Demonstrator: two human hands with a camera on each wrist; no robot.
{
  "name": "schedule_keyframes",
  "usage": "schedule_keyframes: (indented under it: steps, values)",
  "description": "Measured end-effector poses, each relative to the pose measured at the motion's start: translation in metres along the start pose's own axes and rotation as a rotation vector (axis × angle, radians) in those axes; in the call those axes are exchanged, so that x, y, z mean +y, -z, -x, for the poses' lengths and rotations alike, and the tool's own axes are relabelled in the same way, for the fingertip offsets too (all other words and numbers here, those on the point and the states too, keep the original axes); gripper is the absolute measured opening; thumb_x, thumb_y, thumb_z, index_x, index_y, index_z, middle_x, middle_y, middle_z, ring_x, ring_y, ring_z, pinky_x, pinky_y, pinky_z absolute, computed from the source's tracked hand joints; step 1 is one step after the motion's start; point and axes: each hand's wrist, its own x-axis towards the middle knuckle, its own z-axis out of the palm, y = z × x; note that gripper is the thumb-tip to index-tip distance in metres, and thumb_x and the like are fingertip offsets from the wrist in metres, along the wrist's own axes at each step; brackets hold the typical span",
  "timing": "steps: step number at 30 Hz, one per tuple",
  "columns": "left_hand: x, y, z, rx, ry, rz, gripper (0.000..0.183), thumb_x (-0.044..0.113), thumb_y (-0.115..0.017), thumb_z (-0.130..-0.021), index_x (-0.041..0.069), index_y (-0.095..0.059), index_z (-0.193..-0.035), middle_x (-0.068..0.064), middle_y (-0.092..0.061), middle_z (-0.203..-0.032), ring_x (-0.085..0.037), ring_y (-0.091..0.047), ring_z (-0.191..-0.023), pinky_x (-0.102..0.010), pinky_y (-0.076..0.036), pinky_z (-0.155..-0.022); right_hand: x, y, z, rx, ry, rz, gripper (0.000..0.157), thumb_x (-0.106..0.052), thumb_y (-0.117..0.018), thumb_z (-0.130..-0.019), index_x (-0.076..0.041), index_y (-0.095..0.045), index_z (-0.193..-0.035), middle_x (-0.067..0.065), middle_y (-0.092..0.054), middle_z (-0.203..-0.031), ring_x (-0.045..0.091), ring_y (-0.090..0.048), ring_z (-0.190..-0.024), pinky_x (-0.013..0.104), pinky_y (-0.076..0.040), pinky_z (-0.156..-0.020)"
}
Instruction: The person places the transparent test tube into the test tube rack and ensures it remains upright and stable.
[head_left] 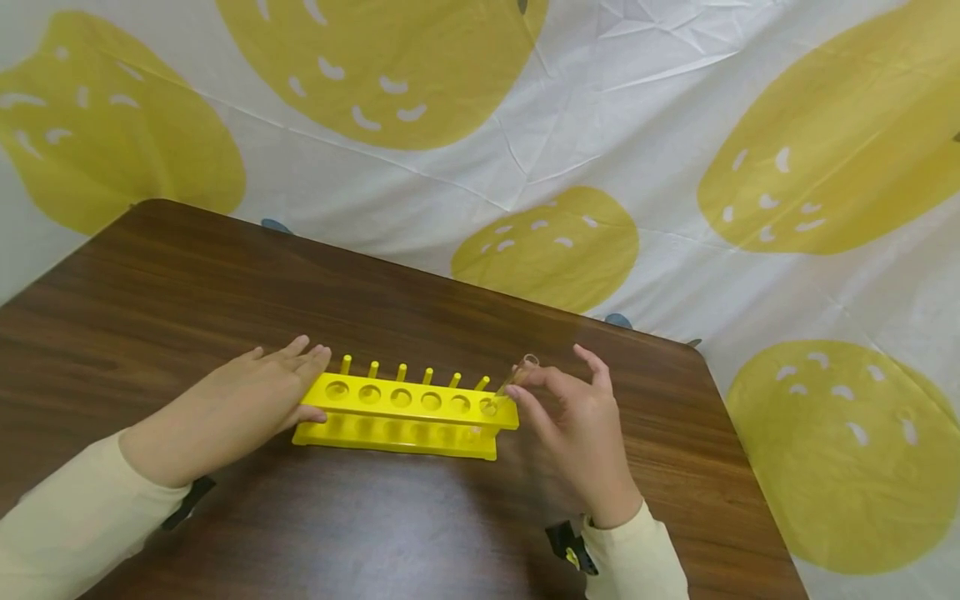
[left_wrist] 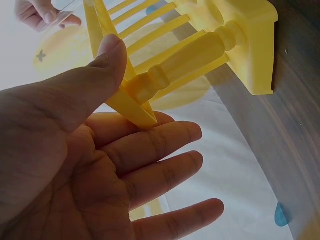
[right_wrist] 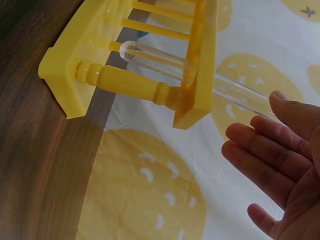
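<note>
A yellow test tube rack (head_left: 386, 399) stands on the table with a row of round holes and several upright pegs behind them. My left hand (head_left: 247, 404) grips the left end of its top plate, thumb on one side and index finger on the other; the remaining fingers stretch out loosely in the left wrist view. At the rack's right end, my right hand (head_left: 581, 417) pinches the upper part of a clear test tube (right_wrist: 240, 95) between thumb and index finger. The tube passes through the rightmost hole at a tilt, and its rounded bottom hangs above the rack's base.
The dark wooden table (head_left: 187, 275) has rounded far corners. Behind it hangs a white cloth (head_left: 570, 125) with a yellow fruit print. Black straps sit at both wrists, by the light sleeves.
</note>
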Motion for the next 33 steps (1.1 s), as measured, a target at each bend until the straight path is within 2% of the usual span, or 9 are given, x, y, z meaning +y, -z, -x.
schedule_keyframes:
  steps: [5,27,33]
  values:
    - [0.0001,0.0000,0.0005,0.008,-0.005,0.001,0.069,0.038,-0.073,-0.095,-0.011,-0.055,-0.140,-0.028,-0.058,-0.141,-0.045,-0.048,-0.138,-0.068,-0.045,-0.102,0.0008,-0.0025,0.0007,-0.039,-0.001,0.007,0.013,-0.011,-0.085,-0.086,-0.005,-0.075,-0.091,0.002,-0.078,-0.086,0.019,-0.076,-0.080,0.056,-0.031,-0.117]
    - [0.0009,-0.0003,0.0003,0.006,-0.005,0.011,0.068,0.038,-0.072,-0.095,-0.011,-0.055,-0.140,-0.028,-0.059,-0.141,-0.045,-0.049,-0.138,-0.068,-0.044,-0.102,0.0025,-0.0055,0.0034,-0.123,-0.013,0.013,0.013,-0.015,-0.086,-0.086,-0.007,-0.075,-0.087,0.000,-0.077,-0.082,0.015,-0.075,-0.077,0.058,-0.033,-0.116]
    - [0.0005,0.0014,-0.0006,0.009,0.002,-0.001,0.069,0.040,-0.072,-0.095,-0.009,-0.055,-0.141,-0.026,-0.060,-0.141,-0.044,-0.049,-0.138,-0.072,-0.037,-0.107,0.0019,-0.0042,0.0021,-0.165,-0.052,0.013,0.012,-0.015,-0.085,-0.087,-0.008,-0.076,-0.088,0.000,-0.077,-0.083,0.014,-0.074,-0.077,0.055,-0.033,-0.116]
